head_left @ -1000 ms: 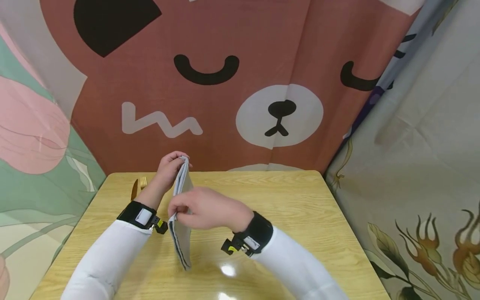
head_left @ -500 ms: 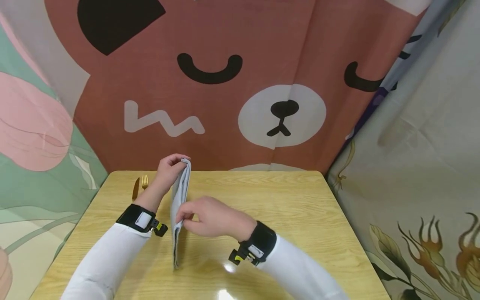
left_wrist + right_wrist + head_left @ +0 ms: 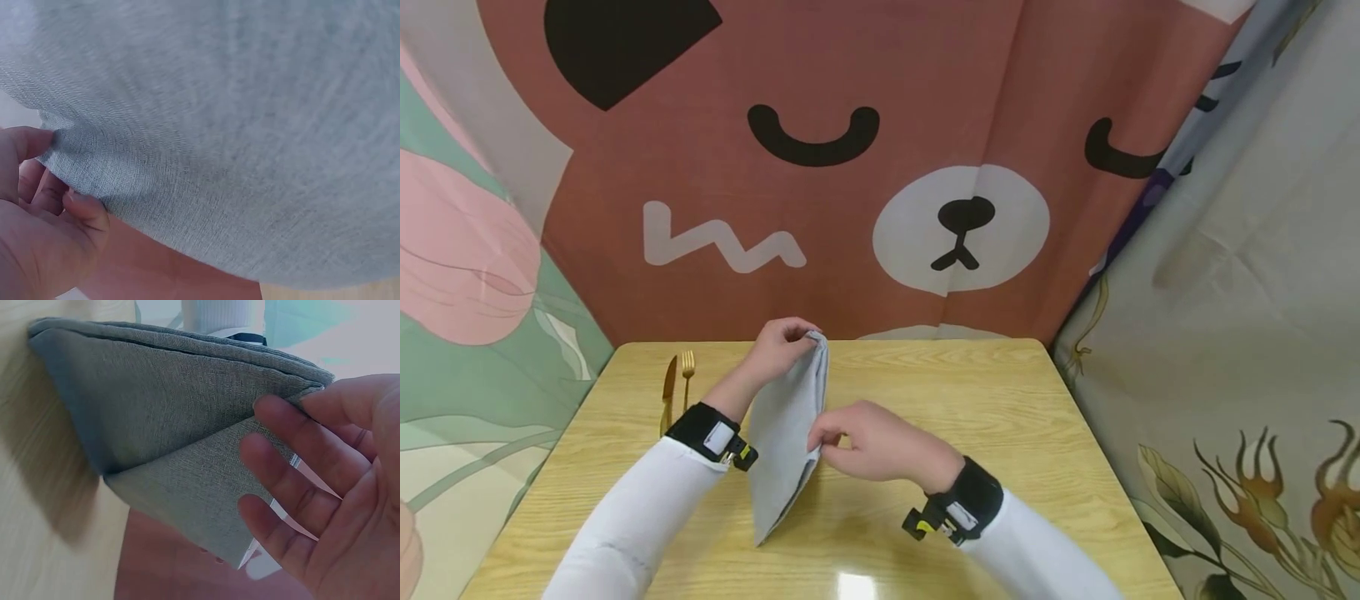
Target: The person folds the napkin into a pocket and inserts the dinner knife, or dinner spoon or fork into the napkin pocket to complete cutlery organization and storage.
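A person's right hand pinches the near upper corner of a folded grey cloth between thumb and forefinger, other fingers fanned apart, over a wooden table; whether the lower edge touches down cannot be told. Farther back, the left hand pinches the far upper corner, a two-point hold that likely keeps the layers together. At far left lie a knife and fork, side by side, perhaps leaving the cloth room. Beyond hangs an animal-face curtain.
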Motion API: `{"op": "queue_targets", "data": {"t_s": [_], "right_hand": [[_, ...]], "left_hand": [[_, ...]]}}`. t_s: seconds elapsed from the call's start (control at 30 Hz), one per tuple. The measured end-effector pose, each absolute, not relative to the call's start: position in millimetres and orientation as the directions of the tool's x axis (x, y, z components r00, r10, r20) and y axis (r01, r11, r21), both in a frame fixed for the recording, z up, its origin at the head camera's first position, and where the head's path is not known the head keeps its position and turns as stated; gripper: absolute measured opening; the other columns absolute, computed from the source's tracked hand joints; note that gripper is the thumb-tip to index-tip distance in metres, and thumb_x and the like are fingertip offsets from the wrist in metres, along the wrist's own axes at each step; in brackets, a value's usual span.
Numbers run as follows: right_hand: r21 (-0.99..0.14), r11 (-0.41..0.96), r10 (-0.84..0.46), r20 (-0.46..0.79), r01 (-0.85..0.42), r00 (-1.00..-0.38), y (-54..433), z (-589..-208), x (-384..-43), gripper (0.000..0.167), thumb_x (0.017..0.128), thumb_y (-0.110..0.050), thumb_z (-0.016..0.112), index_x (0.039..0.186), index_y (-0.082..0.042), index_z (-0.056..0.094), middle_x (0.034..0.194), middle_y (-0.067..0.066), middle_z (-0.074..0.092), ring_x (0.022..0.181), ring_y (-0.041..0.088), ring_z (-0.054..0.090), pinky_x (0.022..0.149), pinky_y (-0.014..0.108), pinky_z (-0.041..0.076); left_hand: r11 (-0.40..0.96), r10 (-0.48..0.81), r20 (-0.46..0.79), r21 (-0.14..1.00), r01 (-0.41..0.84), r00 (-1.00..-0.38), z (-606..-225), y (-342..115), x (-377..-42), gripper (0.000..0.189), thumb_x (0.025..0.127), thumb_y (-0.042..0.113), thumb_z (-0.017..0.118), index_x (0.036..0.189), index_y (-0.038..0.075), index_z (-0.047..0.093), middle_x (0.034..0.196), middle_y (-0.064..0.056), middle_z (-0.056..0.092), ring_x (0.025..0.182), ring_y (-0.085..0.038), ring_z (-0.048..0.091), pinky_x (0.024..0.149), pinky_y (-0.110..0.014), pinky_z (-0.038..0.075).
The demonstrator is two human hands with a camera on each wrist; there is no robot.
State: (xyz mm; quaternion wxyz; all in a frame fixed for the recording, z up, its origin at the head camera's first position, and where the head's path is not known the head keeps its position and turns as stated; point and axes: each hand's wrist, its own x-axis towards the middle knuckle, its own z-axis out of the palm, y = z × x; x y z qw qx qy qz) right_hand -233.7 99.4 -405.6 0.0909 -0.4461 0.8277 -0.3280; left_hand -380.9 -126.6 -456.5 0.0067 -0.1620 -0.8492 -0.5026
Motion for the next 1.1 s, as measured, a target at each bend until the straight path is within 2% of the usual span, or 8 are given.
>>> {"op": "queue_targets", "data": {"t_s": [0.2, 0.47, 0.6, 0.73, 0.87, 1.1], "right_hand": [[-0.685, 0.429, -0.76, 0.079, -0.589, -0.645, 117.3, -421.0, -226.8, 0.02, 0.101, -0.013, 0.058, 0.108, -0.024, 0.073, 0.096, -0.017, 0.074, 0.064, -0.002, 0.052, 0.076, 0.018, 0.054], [-0.79, 0.425, -0.698, 0.025, -0.442, -0.716, 137.5, -455.4, -215.1, 0.018, 0.101, -0.016, 0.06, 0.11, -0.026, 0.072, 0.105, -0.014, 0.074, 0.097, -0.002, 0.067, 0.091, 0.029, 0.057], [-0.825, 0.421, -0.663, 0.004, -0.377, -0.749, 147.9, -468.7, -209.1, 0.02, 0.101, -0.015, 0.059, 0.109, -0.026, 0.073, 0.101, -0.012, 0.074, 0.092, 0.001, 0.067, 0.081, 0.025, 0.056], [-0.869, 0.412, -0.622, -0.048, -0.274, -0.782, 157.2, -480.3, -204.4, 0.022, 0.102, -0.014, 0.056, 0.107, -0.025, 0.075, 0.095, -0.007, 0.074, 0.078, 0.004, 0.063, 0.07, 0.023, 0.053], [-0.9, 0.392, -0.584, -0.086, -0.188, -0.807, 164.6, -493.5, -201.2, 0.021, 0.103, -0.015, 0.055, 0.105, -0.021, 0.075, 0.093, 0.0, 0.075, 0.076, 0.008, 0.064, 0.07, 0.024, 0.054], [-0.917, 0.37, -0.548, -0.083, -0.152, -0.832, 178.6, -515.2, -194.7, 0.019, 0.103, -0.014, 0.055, 0.103, -0.01, 0.074, 0.093, 0.007, 0.074, 0.084, 0.018, 0.072, 0.074, 0.026, 0.056]], "left_hand": [[0.43, 0.288, 0.137, 0.866, 0.256, -0.948, -463.5, -108.0, -380.3, 0.016, 0.102, 0.023, 0.065, 0.111, 0.017, 0.075, 0.11, -0.006, 0.071, 0.094, -0.024, 0.06, 0.078, -0.034, 0.052], [0.43, 0.299, 0.07, 0.88, 0.2, -0.952, -485.9, -83.8, -376.1, 0.018, 0.102, 0.024, 0.063, 0.115, 0.017, 0.074, 0.109, -0.005, 0.069, 0.093, -0.024, 0.059, 0.076, -0.033, 0.051], [0.429, 0.307, 0.047, 0.885, 0.182, -0.951, -497.9, -70.1, -375.0, 0.019, 0.102, 0.022, 0.062, 0.116, 0.017, 0.074, 0.112, -0.004, 0.07, 0.095, -0.022, 0.059, 0.078, -0.033, 0.051], [0.43, 0.317, 0.044, 0.884, 0.185, -0.947, -507.6, -56.1, -373.9, 0.019, 0.102, 0.02, 0.061, 0.116, 0.016, 0.074, 0.112, -0.004, 0.07, 0.096, -0.021, 0.06, 0.08, -0.034, 0.052], [0.448, 0.324, 0.029, 0.876, 0.18, -0.945, -518.6, -42.0, -373.7, 0.022, 0.103, 0.017, 0.059, 0.119, 0.013, 0.073, 0.115, -0.004, 0.07, 0.099, -0.021, 0.061, 0.085, -0.036, 0.053], [0.509, 0.341, 0.008, 0.839, 0.192, -0.94, -536.3, -15.8, -372.7, 0.024, 0.103, 0.016, 0.058, 0.122, 0.008, 0.071, 0.122, -0.006, 0.07, 0.113, -0.024, 0.064, 0.1, -0.047, 0.053]]}}
